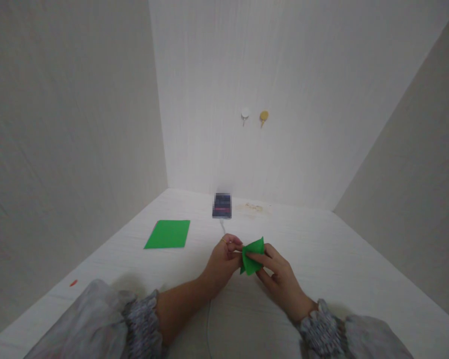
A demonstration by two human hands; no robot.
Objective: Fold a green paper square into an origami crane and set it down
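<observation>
A small folded piece of green paper point(255, 248) is held up between my two hands above the white table. My left hand point(224, 259) pinches its left edge between thumb and fingers. My right hand point(280, 274) grips it from the right, with one finger lying across the front of the paper and others behind it. The paper has several creased flaps and pointed corners. Part of it is hidden behind my fingers. Flat on the table to the left lies a green paper square point(168, 234).
A phone-like device point(222, 206) with a blurred screen stands near the back wall. A white cable point(208, 324) runs from it under my left arm. A small red scrap point(73, 282) lies at the left edge. Two hooks, white point(245, 114) and gold point(264, 116), hang on the wall.
</observation>
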